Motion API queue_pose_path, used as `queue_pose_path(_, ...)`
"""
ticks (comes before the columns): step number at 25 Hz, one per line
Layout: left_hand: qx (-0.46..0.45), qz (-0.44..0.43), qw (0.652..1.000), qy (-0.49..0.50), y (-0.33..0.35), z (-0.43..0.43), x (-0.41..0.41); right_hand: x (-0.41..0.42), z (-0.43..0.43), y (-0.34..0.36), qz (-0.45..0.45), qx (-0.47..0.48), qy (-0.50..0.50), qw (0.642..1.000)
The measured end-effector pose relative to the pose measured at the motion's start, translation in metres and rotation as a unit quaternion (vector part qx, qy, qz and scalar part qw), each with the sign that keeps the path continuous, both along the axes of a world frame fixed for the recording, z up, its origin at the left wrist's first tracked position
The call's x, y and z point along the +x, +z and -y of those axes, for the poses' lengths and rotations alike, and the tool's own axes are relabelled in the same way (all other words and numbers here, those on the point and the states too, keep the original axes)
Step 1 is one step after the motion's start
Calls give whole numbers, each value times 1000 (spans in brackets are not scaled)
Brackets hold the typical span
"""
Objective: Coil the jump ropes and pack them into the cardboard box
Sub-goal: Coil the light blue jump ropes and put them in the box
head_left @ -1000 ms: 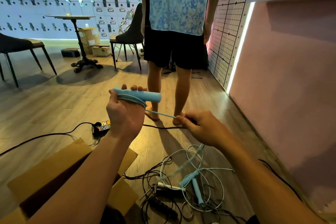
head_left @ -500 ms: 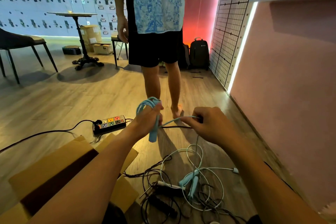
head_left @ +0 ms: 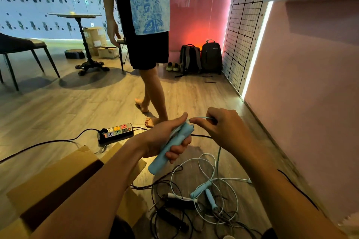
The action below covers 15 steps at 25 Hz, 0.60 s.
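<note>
My left hand grips the light blue handles of a jump rope, tilted with the lower end pointing down-left; turns of cord lie along them. My right hand pinches the thin blue cord just right of the handles' top. The cord drops from that hand to the floor. There a tangle of jump ropes lies: pale blue handles, a white handle, black handles and loops of cord. An open cardboard box sits at lower left, partly hidden by my left forearm.
A barefoot person stands just beyond my hands. A power strip with its black cable lies left of them. A pink wall runs along the right. Farther back are a round table, a chair, boxes and two backpacks.
My left hand has turned the handles from level to tilted downward and lowered them. My right hand has brought the cord up close to the handles' top. The person has stepped to the left.
</note>
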<state>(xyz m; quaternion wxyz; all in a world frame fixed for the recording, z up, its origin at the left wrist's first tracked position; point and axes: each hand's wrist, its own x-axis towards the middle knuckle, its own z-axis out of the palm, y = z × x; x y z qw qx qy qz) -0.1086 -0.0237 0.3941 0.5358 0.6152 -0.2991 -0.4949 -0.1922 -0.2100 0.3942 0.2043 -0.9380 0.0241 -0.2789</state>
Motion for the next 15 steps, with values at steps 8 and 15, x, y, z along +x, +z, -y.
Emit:
queue_pose_path(8, -410, -324, 853, 0, 3, -4, 15, 9, 6, -8, -13, 15, 38, 999)
queue_pose_path(15, -525, -303, 705, 368, 3, -9, 37, 11, 10, -9, -147, 20, -13, 989)
